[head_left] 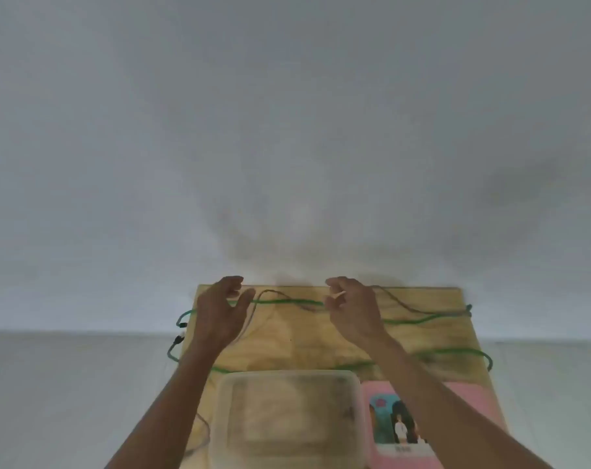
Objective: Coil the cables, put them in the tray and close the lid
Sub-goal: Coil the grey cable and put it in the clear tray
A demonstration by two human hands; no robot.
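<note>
Nearest the camera sits the clear tray point(289, 421), nothing in it that I can see, with a pink lid point(470, 401) just beside it on the right. So we're at the very start of coiling, I'd say. Green cable point(287, 301) and a thinner grey cable point(409, 308) both lie sprawled uncoiled across the wooden table point(304, 343). Left hand point(219, 313) hovers over them, fingers loose, gripping nothing. Right hand point(351, 311) is curled; looks like it pinches something, but too blurry, can't tell. Next move probably needs one end gathered first. Lid has a picture label, writing unreadable.
</note>
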